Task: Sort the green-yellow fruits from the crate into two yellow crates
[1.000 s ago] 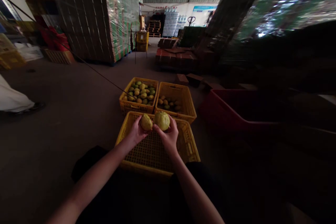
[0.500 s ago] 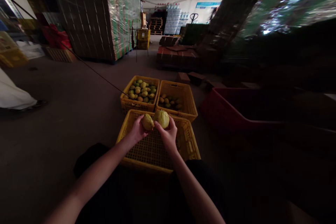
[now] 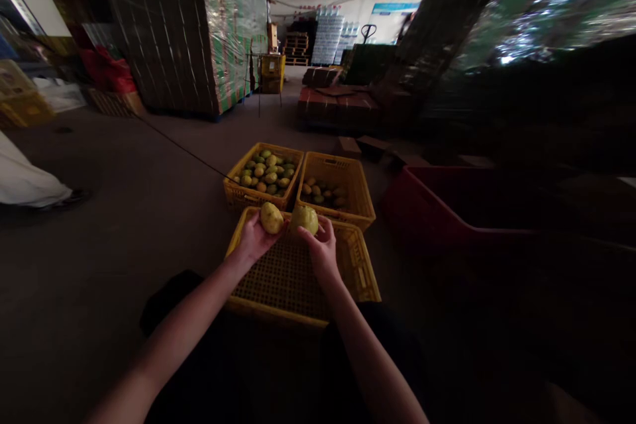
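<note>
My left hand [image 3: 253, 238] is closed around a smooth, oval yellow-green fruit [image 3: 271, 218], whose upper side shows. Just to its right, my right hand [image 3: 324, 250] grips a larger, rounder yellow-green fruit [image 3: 305, 218], the thumb across its near side. Both fruits are held close together above the far side of a yellow plastic crate [image 3: 368, 271] between my knees. Behind it, the back left crate [image 3: 237, 193] holds several green and yellow fruits [image 3: 271, 172]. In the back right crate [image 3: 358, 187] several darker fruits [image 3: 322, 193] lie toward the left.
A dark red bin [image 3: 422, 212] stands on the right. Wrapped pallet stacks [image 3: 169, 33] rise at the left and right. Flat cartons [image 3: 338, 106] lie ahead, and a person's pale trouser leg [image 3: 24, 175] shows at the left edge. A thin dark line [image 3: 183, 148] runs toward the back left crate.
My left hand has moved slightly left and up with its fruit, opening a small gap between the two fruits, and that fruit has turned. My right hand stays nearly in place.
</note>
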`<state>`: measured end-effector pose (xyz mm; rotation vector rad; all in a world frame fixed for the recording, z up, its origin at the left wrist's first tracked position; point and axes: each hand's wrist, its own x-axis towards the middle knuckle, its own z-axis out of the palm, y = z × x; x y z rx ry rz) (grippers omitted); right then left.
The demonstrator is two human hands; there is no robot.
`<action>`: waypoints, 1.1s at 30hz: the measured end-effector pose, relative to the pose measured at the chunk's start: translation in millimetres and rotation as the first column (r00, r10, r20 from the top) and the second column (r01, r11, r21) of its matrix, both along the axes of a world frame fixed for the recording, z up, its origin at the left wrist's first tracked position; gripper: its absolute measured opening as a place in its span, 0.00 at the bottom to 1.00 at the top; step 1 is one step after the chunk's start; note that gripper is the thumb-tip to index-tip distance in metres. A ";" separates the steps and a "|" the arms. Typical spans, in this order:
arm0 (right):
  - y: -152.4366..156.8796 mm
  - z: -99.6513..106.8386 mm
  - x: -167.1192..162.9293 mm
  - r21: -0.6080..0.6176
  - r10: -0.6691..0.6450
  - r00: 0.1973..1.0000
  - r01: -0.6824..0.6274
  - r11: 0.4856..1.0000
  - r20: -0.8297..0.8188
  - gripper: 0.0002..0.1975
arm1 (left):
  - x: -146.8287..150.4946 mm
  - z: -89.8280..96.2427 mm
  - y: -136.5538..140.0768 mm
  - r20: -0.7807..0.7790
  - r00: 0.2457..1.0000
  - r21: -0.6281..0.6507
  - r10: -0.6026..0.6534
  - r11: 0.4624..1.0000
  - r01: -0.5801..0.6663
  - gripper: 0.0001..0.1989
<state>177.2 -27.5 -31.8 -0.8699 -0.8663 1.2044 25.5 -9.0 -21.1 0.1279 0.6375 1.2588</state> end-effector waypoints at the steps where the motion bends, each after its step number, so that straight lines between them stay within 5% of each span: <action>1: 0.9 -0.6 0.2 0.005 -0.010 1.000 0.010 1.000 -0.003 0.23 | 2.1 0.3 -0.9 0.004 1.000 -0.014 0.002 1.000 -0.002 0.18; 10: 1.0 2.7 1.6 -0.098 0.010 0.994 -0.020 0.995 -0.109 0.19 | 7.3 7.8 -1.3 0.017 0.999 -0.049 0.050 0.998 -0.049 0.14; 16: 4.2 1.1 -1.8 -0.115 0.072 0.967 -0.103 0.988 -0.245 0.18 | -5.7 4.1 4.2 0.018 1.000 -0.080 -0.004 0.997 0.005 0.26; 24: 2.5 3.9 -4.5 -0.152 0.084 0.960 -0.128 0.980 -0.266 0.16 | 1.1 4.0 5.0 0.015 1.000 -0.086 -0.004 0.996 0.005 0.18; 33: 3.6 10.2 0.9 -0.320 -0.017 0.895 -0.142 0.937 -0.446 0.08 | 3.9 9.7 -1.1 0.031 0.998 -0.030 -0.048 0.998 0.049 0.20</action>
